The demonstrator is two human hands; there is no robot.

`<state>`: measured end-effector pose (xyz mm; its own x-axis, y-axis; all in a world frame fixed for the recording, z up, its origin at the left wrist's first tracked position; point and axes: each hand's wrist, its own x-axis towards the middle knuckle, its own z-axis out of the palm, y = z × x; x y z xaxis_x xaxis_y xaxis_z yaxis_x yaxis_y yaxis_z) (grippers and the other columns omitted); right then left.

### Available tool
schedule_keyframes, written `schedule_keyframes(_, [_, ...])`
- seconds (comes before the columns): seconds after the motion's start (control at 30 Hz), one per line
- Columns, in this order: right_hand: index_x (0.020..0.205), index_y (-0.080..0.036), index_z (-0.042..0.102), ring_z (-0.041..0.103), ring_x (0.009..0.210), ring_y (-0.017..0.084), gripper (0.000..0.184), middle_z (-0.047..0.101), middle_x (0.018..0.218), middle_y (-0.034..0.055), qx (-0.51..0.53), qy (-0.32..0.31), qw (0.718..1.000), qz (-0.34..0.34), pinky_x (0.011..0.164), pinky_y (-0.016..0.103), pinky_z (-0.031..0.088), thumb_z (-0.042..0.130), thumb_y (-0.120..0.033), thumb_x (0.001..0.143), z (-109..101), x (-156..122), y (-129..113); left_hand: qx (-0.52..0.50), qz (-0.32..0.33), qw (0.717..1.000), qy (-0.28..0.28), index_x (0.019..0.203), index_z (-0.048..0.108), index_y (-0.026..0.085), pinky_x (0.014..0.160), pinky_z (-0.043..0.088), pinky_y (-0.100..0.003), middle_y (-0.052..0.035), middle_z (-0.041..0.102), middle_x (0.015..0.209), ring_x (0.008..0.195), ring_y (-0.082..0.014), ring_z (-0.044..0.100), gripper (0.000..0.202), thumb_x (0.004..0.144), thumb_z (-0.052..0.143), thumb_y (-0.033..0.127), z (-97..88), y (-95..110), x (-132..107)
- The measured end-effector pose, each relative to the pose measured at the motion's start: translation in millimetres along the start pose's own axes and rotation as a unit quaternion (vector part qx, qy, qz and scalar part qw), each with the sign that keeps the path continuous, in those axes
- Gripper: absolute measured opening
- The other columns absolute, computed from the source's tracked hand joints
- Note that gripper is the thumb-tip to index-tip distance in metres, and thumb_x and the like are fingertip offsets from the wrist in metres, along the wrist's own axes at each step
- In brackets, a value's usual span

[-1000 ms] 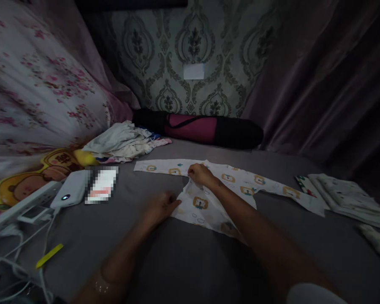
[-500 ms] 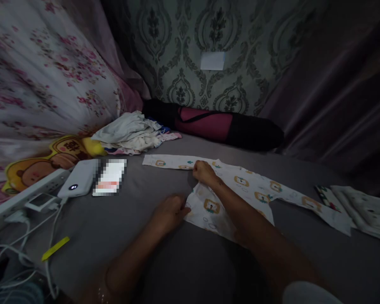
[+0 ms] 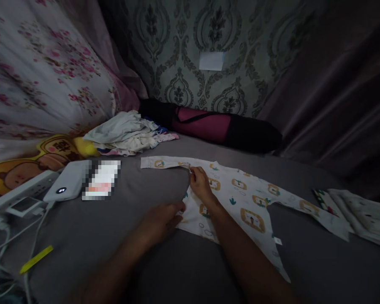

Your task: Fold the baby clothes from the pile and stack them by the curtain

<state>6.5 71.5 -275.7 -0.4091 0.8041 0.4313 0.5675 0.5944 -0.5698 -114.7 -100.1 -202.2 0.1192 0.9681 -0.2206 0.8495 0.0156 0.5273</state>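
A small white long-sleeved shirt point(image 3: 236, 198) with a print of orange lions and green leaves lies spread on the grey bed sheet point(image 3: 177, 278). Its sleeves reach out to both sides, and a small white tag shows at its right edge. My right hand point(image 3: 201, 181) pinches the fabric at the left underarm, its forearm crossing over the shirt's body. Lower down, my left hand point(image 3: 164, 217) has its fingertips closed on the left side edge near the hem. That hand is slightly blurred.
Folded clothes point(image 3: 361, 215) lie at the right. A rumpled clothes pile point(image 3: 126, 133) and a long black and maroon bag point(image 3: 209, 124) rest along the back. At left are a phone point(image 3: 103, 179), power bank point(image 3: 69, 181), power strip point(image 3: 25, 190), cables and a yellow strip point(image 3: 36, 259).
The shirt's lower body is spread flatter, with more of its right side and the tag showing. My left hand has shifted slightly left and down. The view has turned a little right.
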Motion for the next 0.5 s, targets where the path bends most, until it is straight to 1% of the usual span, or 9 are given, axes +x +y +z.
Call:
schedule_keyframes(0.1, [0.117,-0.016,0.057,0.053,0.106,0.020,0.041,0.058,0.108,0.0103,-0.024,-0.021,0.999,-0.031,0.096,0.032,0.041,0.036,-0.007,0.083,0,-2,0,0.013,-0.003,1.000,-0.013,0.114,0.058,0.026,0.077,0.043,-0.030,-0.0062,0.068,0.102,0.092,-0.0230,0.063,0.031,0.089,0.041,0.031,1.2,-2,-1])
schedule_keyframes(0.2, [0.119,-0.016,0.054,0.050,0.107,0.020,0.039,0.055,0.110,0.0106,-0.036,-0.012,0.999,-0.027,0.096,0.032,0.042,0.035,-0.008,0.085,-1,-5,-4,0.008,0.000,1.000,-0.011,0.113,0.059,0.025,0.076,0.043,-0.031,-0.0069,0.068,0.100,0.091,-0.0228,0.063,0.031,0.089,0.041,0.032,3.5,-4,0])
schedule_keyframes(0.27, [0.114,-0.018,0.055,0.050,0.106,0.021,0.033,0.054,0.110,0.0106,-0.052,0.007,0.999,-0.012,0.094,0.034,0.043,0.037,-0.011,0.088,-3,-8,-9,0.004,0.001,1.000,-0.010,0.113,0.059,0.025,0.075,0.042,-0.031,-0.0068,0.068,0.100,0.089,-0.0224,0.062,0.032,0.089,0.040,0.034,4.9,-7,0])
schedule_keyframes(0.33, [0.106,-0.020,0.058,0.050,0.103,0.023,0.023,0.054,0.106,0.0101,-0.086,0.016,0.996,0.007,0.092,0.036,0.043,0.040,-0.017,0.091,-4,-10,-14,-0.003,0.004,1.000,-0.009,0.113,0.059,0.025,0.073,0.042,-0.031,-0.0061,0.068,0.098,0.086,-0.0220,0.061,0.033,0.090,0.040,0.037,5.7,-11,1])
schedule_keyframes(0.4, [0.099,-0.020,0.059,0.050,0.101,0.024,0.020,0.056,0.103,0.0101,-0.133,-0.002,0.991,0.024,0.091,0.037,0.042,0.040,-0.023,0.094,-5,-11,-18,-0.013,0.004,1.000,-0.010,0.114,0.059,0.026,0.072,0.041,-0.031,-0.0047,0.068,0.096,0.085,-0.0215,0.061,0.033,0.089,0.041,0.039,5.8,-15,1])
schedule_keyframes(0.5, [0.097,-0.017,0.059,0.049,0.102,0.025,0.024,0.058,0.104,0.0103,-0.178,-0.039,0.983,0.037,0.094,0.037,0.040,0.038,-0.028,0.097,-8,-12,-22,-0.018,-0.013,1.000,-0.015,0.113,0.060,0.028,0.073,0.041,-0.030,-0.0023,0.068,0.093,0.084,-0.0210,0.060,0.033,0.086,0.044,0.040,6.0,-22,3])
